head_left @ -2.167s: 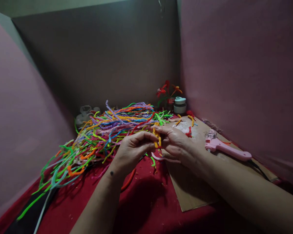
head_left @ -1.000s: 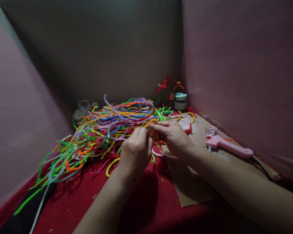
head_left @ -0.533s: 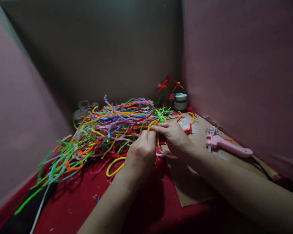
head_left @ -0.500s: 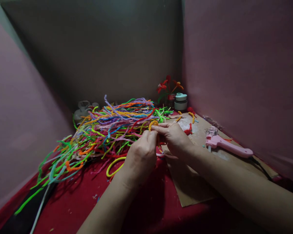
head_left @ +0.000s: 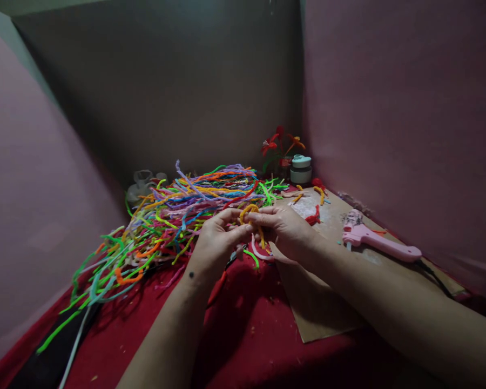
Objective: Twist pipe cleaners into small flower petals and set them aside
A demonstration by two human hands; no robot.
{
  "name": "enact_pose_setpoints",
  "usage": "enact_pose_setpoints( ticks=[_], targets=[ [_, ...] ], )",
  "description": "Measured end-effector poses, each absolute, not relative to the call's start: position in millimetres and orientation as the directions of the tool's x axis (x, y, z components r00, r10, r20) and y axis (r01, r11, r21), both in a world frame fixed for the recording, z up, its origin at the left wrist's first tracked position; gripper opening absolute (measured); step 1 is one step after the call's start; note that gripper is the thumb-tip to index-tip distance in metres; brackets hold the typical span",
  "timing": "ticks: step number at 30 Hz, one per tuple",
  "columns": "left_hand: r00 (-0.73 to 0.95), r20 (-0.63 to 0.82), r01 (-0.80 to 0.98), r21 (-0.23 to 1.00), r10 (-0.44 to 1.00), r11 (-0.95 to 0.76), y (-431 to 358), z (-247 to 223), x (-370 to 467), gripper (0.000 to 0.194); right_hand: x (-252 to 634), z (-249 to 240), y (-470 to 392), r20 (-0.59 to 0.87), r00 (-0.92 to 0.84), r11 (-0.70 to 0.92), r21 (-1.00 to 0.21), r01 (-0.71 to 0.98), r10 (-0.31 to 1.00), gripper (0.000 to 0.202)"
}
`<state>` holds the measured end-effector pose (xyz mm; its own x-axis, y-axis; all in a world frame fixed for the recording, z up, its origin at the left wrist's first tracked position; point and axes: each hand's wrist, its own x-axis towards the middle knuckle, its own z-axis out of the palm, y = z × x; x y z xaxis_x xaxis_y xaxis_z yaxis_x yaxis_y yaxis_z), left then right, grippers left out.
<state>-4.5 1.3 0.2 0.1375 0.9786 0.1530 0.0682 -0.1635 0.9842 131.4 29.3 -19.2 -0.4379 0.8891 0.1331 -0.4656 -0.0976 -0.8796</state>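
Note:
A yellow-orange pipe cleaner (head_left: 249, 208), bent into a small loop with a tail hanging down, is held between both hands in front of the heap. My left hand (head_left: 218, 232) pinches the loop's left side between thumb and fingers. From the right, my right hand (head_left: 285, 224) grips the same loop with thumb and forefinger; its other fingers are partly hidden. Behind and to the left spreads a big heap of many-coloured pipe cleaners (head_left: 194, 200). Below the hands, a pink and a green piece (head_left: 253, 259) lie on the red cloth (head_left: 243, 335).
On the right, a pink hot glue gun (head_left: 383, 246) rests on a brown board (head_left: 322, 308), its cord trailing right. Short yellow and red pieces (head_left: 314, 216) lie there too. Behind stand a pale-lidded jar (head_left: 301, 168) and red fuzzy flowers (head_left: 281, 141). Walls enclose the table.
My left hand has turned, its thumb now showing on the near side of the loop. More of the loop and its hanging tail is visible. My right hand has barely moved.

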Motion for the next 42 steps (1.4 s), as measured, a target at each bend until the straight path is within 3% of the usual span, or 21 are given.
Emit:
enact_pose_setpoints(
  ticks=[4,10,16,22,27,31,36,39,42],
  targets=[
    [0.246,0.202,-0.051,0.979,0.948,-0.195,3.3,-2.5,-4.0,0.033,131.1,-19.9,30.6,0.156,-0.468,-0.134,-0.838,-0.529,0.87,0.014],
    [0.201,0.246,0.147,0.949,0.948,-0.278,2.9,-5.5,3.7,0.042,131.5,-21.4,35.3,0.133,-0.369,-0.1,-0.83,-0.549,0.92,0.013],
    [0.154,0.332,0.355,0.86,0.93,-0.366,2.8,-11.9,-0.9,0.047,132.0,-26.2,41.2,0.153,-0.384,-0.101,-0.82,-0.564,0.911,0.015],
    [0.296,0.121,0.333,0.916,0.948,-0.221,-1.0,-3.5,0.1,0.065,130.4,-23.5,34.9,0.073,-0.359,-0.128,-0.854,-0.505,0.93,0.017],
    [0.281,0.04,0.312,0.941,0.959,-0.131,-1.1,-4.5,2.3,0.069,129.4,-23.0,35.1,-0.005,-0.369,-0.206,-0.837,-0.507,0.93,0.017],
    [0.339,-0.037,0.349,0.933,0.94,-0.089,1.7,-5.4,-1.6,0.062,129.7,-22.3,36.4,-0.055,-0.368,-0.262,-0.799,-0.542,0.928,0.018],
    [0.302,-0.023,0.477,0.869,0.953,-0.131,4.3,0.5,-9.9,0.012,130.9,-18.4,35.2,0.015,-0.333,-0.188,-0.799,-0.571,0.943,0.015],
    [0.313,0.025,0.372,0.916,0.949,-0.146,5.4,0.6,-11.0,0.013,130.6,-16.7,33.7,0.025,-0.323,-0.184,-0.78,-0.599,0.946,0.013],
    [0.33,0.021,0.085,0.995,0.944,-0.052,6.3,-4.4,-9.4,0.026,129.9,-17.0,32.5,0.01,-0.322,-0.196,-0.775,-0.601,0.947,0.013]
  ],
)
